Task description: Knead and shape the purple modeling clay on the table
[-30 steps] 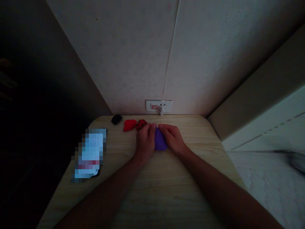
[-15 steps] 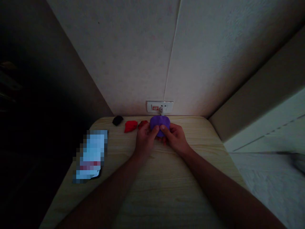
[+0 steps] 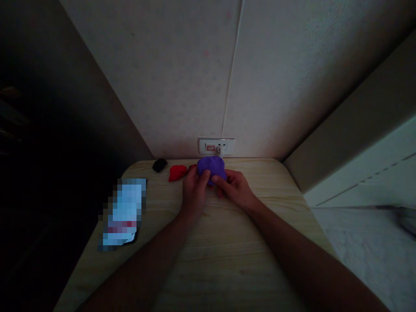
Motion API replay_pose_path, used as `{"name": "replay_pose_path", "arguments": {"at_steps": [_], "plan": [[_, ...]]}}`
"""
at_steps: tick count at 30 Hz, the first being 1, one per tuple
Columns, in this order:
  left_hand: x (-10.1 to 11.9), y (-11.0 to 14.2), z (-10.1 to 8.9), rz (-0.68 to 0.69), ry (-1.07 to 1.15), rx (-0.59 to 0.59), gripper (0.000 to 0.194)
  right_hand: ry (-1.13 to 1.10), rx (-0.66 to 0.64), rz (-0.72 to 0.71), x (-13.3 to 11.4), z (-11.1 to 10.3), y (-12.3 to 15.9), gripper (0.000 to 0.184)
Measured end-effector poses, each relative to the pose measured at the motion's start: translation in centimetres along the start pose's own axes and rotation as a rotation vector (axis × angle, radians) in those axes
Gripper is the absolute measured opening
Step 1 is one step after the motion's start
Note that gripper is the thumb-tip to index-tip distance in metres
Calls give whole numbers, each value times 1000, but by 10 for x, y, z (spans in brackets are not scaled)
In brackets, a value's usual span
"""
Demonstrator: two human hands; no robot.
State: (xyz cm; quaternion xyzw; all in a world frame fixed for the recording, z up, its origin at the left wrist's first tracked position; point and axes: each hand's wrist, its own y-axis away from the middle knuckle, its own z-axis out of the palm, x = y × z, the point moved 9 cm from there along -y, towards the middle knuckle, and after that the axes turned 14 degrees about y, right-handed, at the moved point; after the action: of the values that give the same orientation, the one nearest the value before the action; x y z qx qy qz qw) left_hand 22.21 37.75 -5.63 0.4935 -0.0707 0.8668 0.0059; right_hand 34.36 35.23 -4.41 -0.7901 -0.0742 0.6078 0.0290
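Observation:
A soft purple lump (image 3: 211,168) is held up just above the far end of the light wooden table (image 3: 221,255). My left hand (image 3: 194,190) grips its left side with thumb and fingers closed round it. My right hand (image 3: 236,188) pinches its lower right side. A red lump (image 3: 177,172) lies on the table just left of my left hand. A second, darker red piece (image 3: 191,167) shows partly behind my left hand.
A small black lump (image 3: 159,164) lies at the table's far left corner. A blurred light-blue flat object (image 3: 125,211) rests near the left edge. A wall socket (image 3: 216,146) sits just above the table's far edge. A white bed surface (image 3: 367,242) lies to the right.
Both hands lifted the purple lump off the table and raised it toward the wall; since half a second ago it has shifted slightly left and my hands have turned it.

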Motion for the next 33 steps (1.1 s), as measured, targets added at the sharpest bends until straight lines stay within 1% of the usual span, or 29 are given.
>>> {"name": "replay_pose_path", "arguments": {"at_steps": [5,8,11,14,17,20,24,27,30,33], "plan": [[-6,0,8,-77,65,-54,30,-19,19,-6,-3,-4,1,49],[-4,0,6,-57,85,-41,28,-30,15,25,0,-4,0,55],[-1,-1,1,-17,112,-20,27,-19,-25,48,1,0,-1,56],[0,-1,0,-1,123,-5,26,-8,-47,18,-2,2,-1,55],[-1,-1,2,-21,159,0,27,-14,-46,-16,-4,1,0,54],[-5,0,8,-61,180,-51,30,-48,-11,-14,-1,-3,0,53],[-8,1,14,-85,170,-110,31,-98,85,63,10,-8,0,48],[-9,2,15,-109,154,-115,29,-87,132,59,10,-10,1,44],[-9,2,16,-126,130,-115,26,-13,149,25,4,-11,2,47],[-9,2,15,-126,145,-101,25,7,145,25,3,-13,3,51]]}}
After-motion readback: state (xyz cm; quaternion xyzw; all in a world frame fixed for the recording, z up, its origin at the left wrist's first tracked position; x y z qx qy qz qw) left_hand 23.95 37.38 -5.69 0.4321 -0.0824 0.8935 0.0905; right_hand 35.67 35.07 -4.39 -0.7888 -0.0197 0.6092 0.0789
